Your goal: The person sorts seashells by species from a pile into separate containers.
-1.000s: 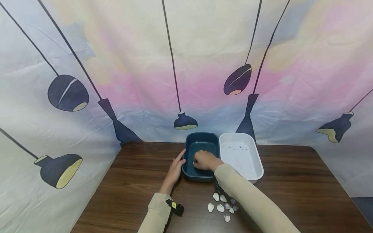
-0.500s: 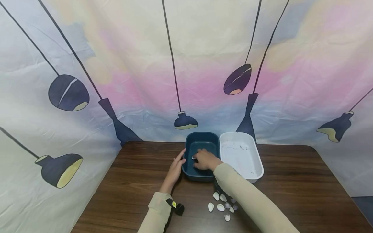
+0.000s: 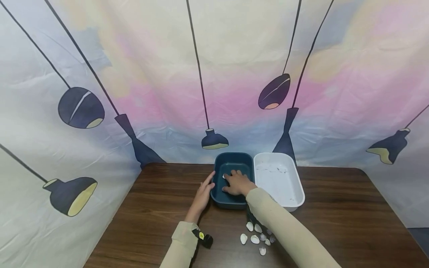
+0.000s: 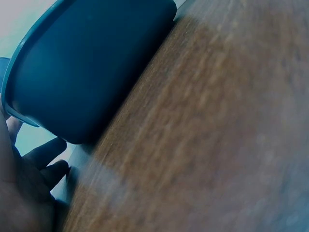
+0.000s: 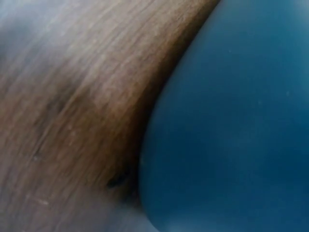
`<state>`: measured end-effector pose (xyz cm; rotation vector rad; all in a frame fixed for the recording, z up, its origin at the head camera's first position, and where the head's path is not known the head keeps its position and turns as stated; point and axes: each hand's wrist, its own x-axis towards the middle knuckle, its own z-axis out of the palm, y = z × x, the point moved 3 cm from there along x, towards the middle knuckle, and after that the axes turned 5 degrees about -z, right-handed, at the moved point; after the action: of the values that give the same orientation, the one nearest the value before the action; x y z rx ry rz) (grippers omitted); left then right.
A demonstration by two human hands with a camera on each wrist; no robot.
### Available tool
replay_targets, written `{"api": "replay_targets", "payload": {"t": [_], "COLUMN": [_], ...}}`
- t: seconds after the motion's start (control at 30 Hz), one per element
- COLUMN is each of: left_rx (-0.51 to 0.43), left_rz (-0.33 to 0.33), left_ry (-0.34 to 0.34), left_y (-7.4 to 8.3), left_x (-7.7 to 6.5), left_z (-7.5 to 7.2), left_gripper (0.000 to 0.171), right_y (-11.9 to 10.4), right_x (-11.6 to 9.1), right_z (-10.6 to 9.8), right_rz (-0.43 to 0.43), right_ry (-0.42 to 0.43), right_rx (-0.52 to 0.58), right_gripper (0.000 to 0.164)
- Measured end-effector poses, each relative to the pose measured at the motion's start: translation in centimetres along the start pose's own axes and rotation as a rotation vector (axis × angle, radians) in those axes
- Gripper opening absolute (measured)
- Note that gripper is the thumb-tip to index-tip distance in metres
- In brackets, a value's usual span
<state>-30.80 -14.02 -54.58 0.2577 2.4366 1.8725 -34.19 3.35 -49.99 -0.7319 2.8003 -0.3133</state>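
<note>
Wooden tabletop (image 3: pixel 151 204) bears a teal tray (image 3: pixel 231 205), the left hand (image 3: pixel 202 196), fingers straightened, at its left side, the right hand (image 3: pixel 238 184) spread inside it beside a white shell (image 3: pixel 224 176), seemingly placing it; next likely calls for withdrawing toward the loose shells (image 3: pixel 255 239) in front.

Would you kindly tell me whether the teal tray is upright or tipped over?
Upright: in the head view, the teal tray stands open side up, with the right hand inside it.
</note>
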Motion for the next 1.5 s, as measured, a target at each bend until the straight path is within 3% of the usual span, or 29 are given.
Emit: {"api": "replay_targets", "payload": {"t": [0.33, 0.67, 1.5], "left_rx": [-0.013, 0.023, 0.012], "left_rz": [-0.043, 0.005, -0.001], "left_ry": [-0.038, 0.015, 0.026], "left_y": [1.4, -0.2, -0.2], "left_x": [-0.4, 0.0, 0.1], "left_z": [-0.2, -0.1, 0.1], "left_gripper": [0.051, 0.052, 0.051], "right_y": [-0.3, -0.8, -1.0], "right_x": [-1.1, -3.5, -10.4], "right_z": [-1.0, -3.1, -4.4], "right_rz": [-0.044, -0.163, -0.376], "right_ry": [0.006, 0.070, 0.183], "right_rx": [-0.016, -0.007, -0.005], "right_gripper": [0.068, 0.061, 0.051]}}
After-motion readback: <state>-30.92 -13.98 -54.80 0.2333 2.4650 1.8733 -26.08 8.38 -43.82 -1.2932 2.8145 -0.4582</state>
